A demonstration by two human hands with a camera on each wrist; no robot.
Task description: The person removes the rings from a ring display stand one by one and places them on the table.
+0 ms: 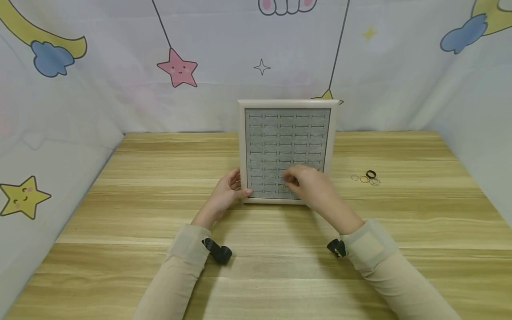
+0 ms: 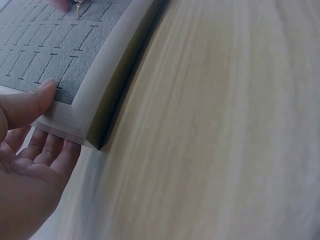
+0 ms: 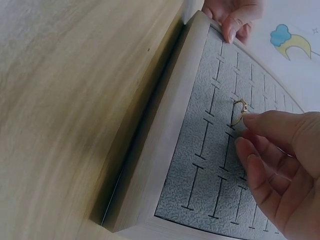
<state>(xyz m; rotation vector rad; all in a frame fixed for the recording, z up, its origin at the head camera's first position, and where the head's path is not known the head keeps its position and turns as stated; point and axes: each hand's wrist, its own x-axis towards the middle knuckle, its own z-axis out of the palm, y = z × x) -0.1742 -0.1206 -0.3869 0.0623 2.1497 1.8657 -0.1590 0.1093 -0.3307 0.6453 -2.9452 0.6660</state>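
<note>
A ring display board [image 1: 287,104], grey felt with rows of slits in a pale frame, stands upright on the table, facing me. My left hand [image 1: 222,191] grips its lower left corner, thumb on the front and fingers behind the edge. A gold ring [image 3: 244,106] sticks out of a slit in the lower rows. My right hand [image 1: 314,186] is in front of the felt, its thumb tip right at the ring and its other fingers loosely bent below the thumb in the right wrist view. It hides part of the board's lower right in the head view.
To the right of the board lie several loose rings: a black ring [image 1: 371,174], a gold ring [image 1: 364,179] and thin silver ones [image 1: 374,182]. Behind the wooden table [image 1: 160,178] hangs a white cloth [image 1: 224,58] printed with stars and moons.
</note>
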